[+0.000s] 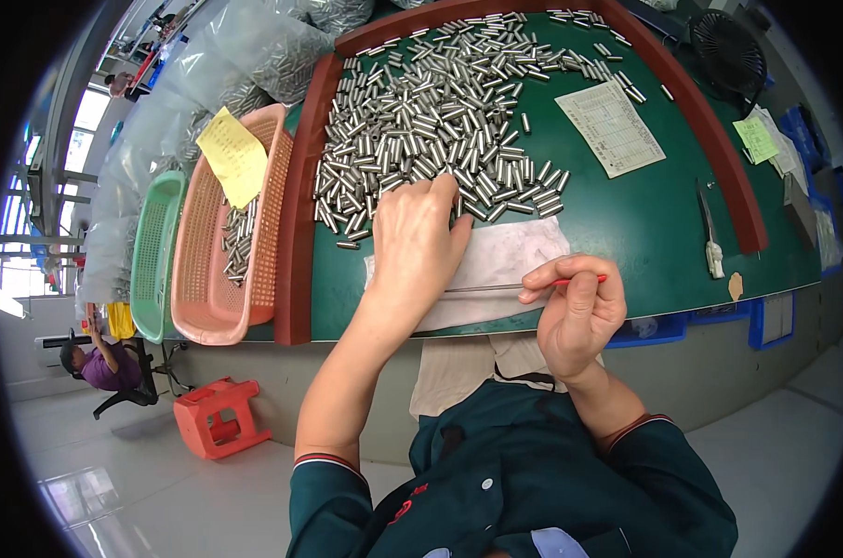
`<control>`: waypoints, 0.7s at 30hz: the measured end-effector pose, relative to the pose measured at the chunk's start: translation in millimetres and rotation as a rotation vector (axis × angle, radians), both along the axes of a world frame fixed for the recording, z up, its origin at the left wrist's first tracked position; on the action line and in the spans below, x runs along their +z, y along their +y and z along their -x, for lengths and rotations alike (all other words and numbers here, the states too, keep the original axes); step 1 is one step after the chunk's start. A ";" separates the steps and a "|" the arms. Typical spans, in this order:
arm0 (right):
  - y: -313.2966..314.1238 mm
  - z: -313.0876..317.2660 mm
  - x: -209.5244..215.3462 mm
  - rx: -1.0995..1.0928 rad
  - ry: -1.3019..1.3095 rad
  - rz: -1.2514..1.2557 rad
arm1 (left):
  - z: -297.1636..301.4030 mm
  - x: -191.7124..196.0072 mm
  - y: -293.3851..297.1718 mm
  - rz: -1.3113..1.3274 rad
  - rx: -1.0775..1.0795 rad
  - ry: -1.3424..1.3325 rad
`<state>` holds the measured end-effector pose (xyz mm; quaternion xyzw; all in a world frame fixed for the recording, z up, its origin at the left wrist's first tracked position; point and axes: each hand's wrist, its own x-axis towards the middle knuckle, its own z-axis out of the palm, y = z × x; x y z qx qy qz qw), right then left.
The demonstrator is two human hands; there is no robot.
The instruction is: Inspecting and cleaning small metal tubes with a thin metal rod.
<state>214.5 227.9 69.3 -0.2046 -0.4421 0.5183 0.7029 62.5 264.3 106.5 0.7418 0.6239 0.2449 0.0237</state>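
Note:
A large heap of short shiny metal pins [440,102] covers the left and middle of the green tabletop. At its near edge, my left hand [414,232] is bent down over the pins. Its knuckles hide most of its fingertips, so what they hold, if anything, does not show. My right hand [579,316] pinches the red end of a thin metal rod [491,287], which points left toward my left wrist. Under the rod lies a pale pinkish cloth [519,246], partly covered by my left hand and forearm.
A red-brown wooden rim [296,205] borders the table. Left of it stand a pink basket [191,270] with pins and yellow paper, and a green basket [148,279]. Rightward lie a printed sheet [611,128] and tweezers-like tool [708,228]. A red stool [219,418] stands below.

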 end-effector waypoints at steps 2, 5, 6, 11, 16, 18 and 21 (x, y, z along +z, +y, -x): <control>-1.2 0.1 0.5 0.009 -0.009 -0.015 | 0.5 -1.4 -1.3 -0.003 0.026 0.028; -1.4 0.2 1.0 0.026 -0.023 -0.020 | 5.8 -1.1 -6.5 -0.023 0.068 0.019; -1.7 0.2 0.9 0.024 -0.020 -0.017 | 8.7 4.4 -13.2 -0.022 0.096 -0.080; 0.0 3.9 -4.3 -0.048 -0.012 -0.072 | 33.3 23.1 -84.9 0.035 0.304 -0.913; -14.9 11.9 -3.3 -0.064 -0.091 -0.181 | 49.6 -11.9 -177.4 0.001 0.525 -1.693; -32.5 22.6 1.7 0.152 -0.137 -0.304 | 46.2 -28.4 -197.0 0.024 0.666 -1.774; -48.3 35.9 -1.1 0.479 -0.290 -0.553 | 46.0 -41.9 -220.5 0.108 0.637 -1.878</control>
